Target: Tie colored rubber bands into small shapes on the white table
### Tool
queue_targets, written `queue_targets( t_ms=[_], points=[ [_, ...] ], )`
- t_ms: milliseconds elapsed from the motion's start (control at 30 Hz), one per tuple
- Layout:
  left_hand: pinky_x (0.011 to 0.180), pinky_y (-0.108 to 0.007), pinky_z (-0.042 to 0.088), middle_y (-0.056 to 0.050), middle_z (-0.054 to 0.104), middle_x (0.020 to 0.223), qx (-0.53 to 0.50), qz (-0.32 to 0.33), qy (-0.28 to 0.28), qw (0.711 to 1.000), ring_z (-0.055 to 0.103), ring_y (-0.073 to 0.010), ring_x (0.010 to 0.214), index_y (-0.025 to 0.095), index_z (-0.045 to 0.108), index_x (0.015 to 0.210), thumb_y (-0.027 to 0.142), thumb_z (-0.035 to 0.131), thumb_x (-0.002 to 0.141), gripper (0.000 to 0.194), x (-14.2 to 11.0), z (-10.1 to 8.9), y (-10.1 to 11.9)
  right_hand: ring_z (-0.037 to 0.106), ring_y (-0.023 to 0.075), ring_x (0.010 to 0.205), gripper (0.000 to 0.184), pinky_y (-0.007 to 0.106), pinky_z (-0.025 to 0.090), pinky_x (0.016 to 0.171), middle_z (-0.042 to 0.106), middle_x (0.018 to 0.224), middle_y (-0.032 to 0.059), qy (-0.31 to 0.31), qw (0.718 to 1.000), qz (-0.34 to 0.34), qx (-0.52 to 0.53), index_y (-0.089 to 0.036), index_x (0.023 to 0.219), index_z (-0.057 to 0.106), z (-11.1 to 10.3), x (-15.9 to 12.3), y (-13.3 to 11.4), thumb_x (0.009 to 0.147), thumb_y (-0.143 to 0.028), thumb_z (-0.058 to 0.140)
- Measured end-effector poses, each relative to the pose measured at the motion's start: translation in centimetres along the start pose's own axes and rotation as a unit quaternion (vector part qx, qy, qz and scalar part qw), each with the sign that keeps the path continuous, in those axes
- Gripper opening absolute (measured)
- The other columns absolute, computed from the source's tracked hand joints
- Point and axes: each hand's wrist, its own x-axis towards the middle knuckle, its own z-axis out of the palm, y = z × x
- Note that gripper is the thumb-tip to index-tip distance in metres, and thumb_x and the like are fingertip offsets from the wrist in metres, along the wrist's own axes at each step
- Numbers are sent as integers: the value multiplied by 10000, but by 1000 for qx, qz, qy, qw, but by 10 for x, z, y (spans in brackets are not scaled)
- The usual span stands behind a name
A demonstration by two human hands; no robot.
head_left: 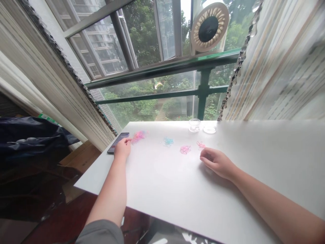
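Left hand [123, 148] is at the mixed pink pile's [139, 136] edge.

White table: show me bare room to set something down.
Bare: the white table nearside of the pink loops, between left hand and right hand; also right of the right hand. Crowded: around the left hand, with dark phone and multicoloured loops; farther right, blue loops, clear round jar, clear disc.
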Motion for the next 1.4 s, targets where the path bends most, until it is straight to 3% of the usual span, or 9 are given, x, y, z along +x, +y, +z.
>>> queue_targets(
  t_ms=[267,600,967,1200,1400],
  points=[
    [801,-284,467,-58,702,943,-11,-18,-40,999,633,-215,881,197,675,939,206,533,733,250,-2,13,-10,487,133,589,150,255,389,584,551,646,-7,2,999,-2,-46,-197,739,521,0,-1,1,808,-323,477],
    [784,-305,459,-90,696,961,1,-25,-47,999,631,-242,873,191,688,944,357,636,674,321,0,15,-7,484,132,593,160,256,387,583,559,659,-3,1,999,0,-48,-197,749,525,0,0,2,814,-335,476],
    [766,-354,466,-107,709,933,-18,-28,-22,999,628,-283,883,199,723,890,309,570,729,248,5,18,-9,478,125,572,156,248,387,568,549,638,-12,1,999,0,-51,-197,739,528,-1,0,0,810,-326,475],
    [791,-318,481,-84,711,931,-78,-3,15,997,640,-239,882,179,707,928,282,552,747,259,2,15,-6,465,122,551,164,244,385,553,524,607,-19,2,999,4,-43,-197,739,529,-2,-1,-1,811,-332,469],
    [781,-254,504,-73,712,916,-163,40,7,986,657,-176,847,148,678,937,309,561,761,265,-4,24,2,485,130,576,154,253,401,576,546,634,-9,2,999,-1,-40,-194,746,532,-1,0,-1,805,-322,471]
  ],
)
